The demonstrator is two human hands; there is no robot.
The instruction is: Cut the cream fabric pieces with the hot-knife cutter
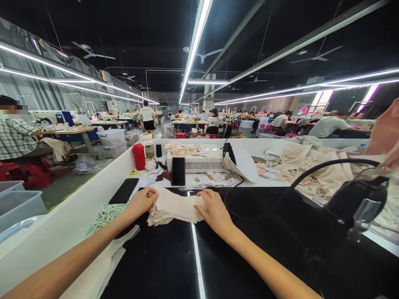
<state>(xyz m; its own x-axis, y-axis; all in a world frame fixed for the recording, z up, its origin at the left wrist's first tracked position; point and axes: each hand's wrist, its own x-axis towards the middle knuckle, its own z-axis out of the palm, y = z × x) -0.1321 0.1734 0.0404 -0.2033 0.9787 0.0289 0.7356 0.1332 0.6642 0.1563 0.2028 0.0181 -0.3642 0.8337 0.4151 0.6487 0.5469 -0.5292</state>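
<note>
A stack of cream fabric pieces (174, 207) lies on the glossy black worktop (249, 249) in front of me. My left hand (141, 202) grips the stack's left edge, its fingers curled over the cloth. At the stack's right edge my right hand (213, 211) lies palm down, with its fingers pinching the fabric. A coil of white cord (104, 216) lies just left of my left forearm. More white cloth (102, 265) hangs under that forearm.
A black phone (124, 191) lies flat at the left and another (178, 170) leans on a white box (199, 162). A red cup (139, 156), jar, black lamp (355, 203) with cable and beige fabric heaps (314, 166) surround the worktop. Another person's hand (385, 133) shows far right. Workers sit at sewing stations beyond.
</note>
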